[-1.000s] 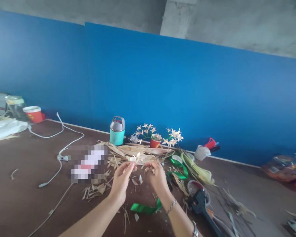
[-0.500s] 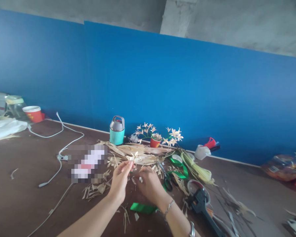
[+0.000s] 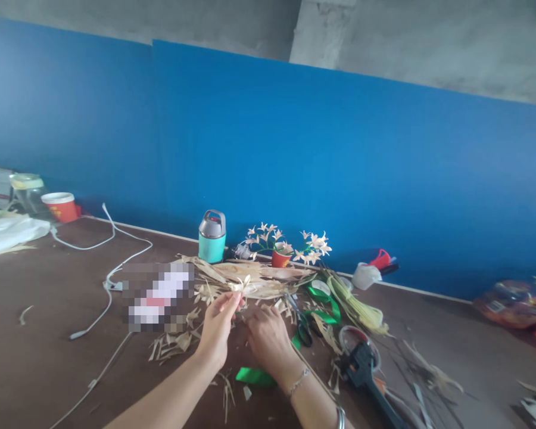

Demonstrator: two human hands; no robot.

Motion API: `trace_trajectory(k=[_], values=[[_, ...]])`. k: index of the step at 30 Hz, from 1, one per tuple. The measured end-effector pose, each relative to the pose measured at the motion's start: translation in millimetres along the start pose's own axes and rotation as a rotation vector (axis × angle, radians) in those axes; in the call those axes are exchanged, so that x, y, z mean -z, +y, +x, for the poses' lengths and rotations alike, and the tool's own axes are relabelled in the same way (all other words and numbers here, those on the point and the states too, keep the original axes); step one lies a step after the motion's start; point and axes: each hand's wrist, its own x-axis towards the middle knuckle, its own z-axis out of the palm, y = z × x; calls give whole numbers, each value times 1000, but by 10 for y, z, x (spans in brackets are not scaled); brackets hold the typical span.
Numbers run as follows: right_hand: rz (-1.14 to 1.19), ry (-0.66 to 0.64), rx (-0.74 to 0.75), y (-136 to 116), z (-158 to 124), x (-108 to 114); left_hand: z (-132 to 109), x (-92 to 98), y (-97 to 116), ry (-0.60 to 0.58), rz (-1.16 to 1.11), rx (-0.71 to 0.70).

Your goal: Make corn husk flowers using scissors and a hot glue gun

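A small pale flower (image 3: pixel 241 285), apparently of dried corn husk, is pinched between the thumb and fingers of my left hand (image 3: pixel 217 325). Just to its right, my right hand (image 3: pixel 270 341) is held low with its back up and its fingers curled. Whatever those fingers hold, if anything, is hidden beneath the hand. Dried husks (image 3: pixel 261 272) lie in a heap beyond both hands. Scissors (image 3: pixel 303 332) rest right of my right hand, close to a loose green ribbon (image 3: pixel 333 307). A green strip (image 3: pixel 254 376) shows beneath my right wrist.
Husk flowers stand in a red cup (image 3: pixel 281 258) beside a turquoise flask (image 3: pixel 212 245). At right lie a black glue gun (image 3: pixel 362 368), a tape roll (image 3: pixel 376 353) and a bundle of green-yellow husk (image 3: pixel 357 304). White cables (image 3: pixel 127 259) cross the left side. A blue partition (image 3: pixel 268 143) closes the back.
My right hand has turned slightly and its fingers have drawn under, hiding the pale spot seen at its fingertips. The left hand and flower stay in place.
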Motion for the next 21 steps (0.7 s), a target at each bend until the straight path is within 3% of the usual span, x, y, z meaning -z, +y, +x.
trace_trajectory(k=[3, 7, 12, 16, 21], values=[[174, 109, -62, 18, 3, 27, 0, -1, -2, 5, -10, 10], [627, 338, -240, 53, 32, 104, -5, -3, -3, -12, -63, 36], [1067, 388, -373, 79, 57, 264, -17, -13, 20, -33, -66, 21], [1023, 359, -389, 64, 46, 367, -20, -24, 51, -45, -67, 4], [766, 457, -296, 20, 25, 402, -37, -32, 73, -44, -51, -4]])
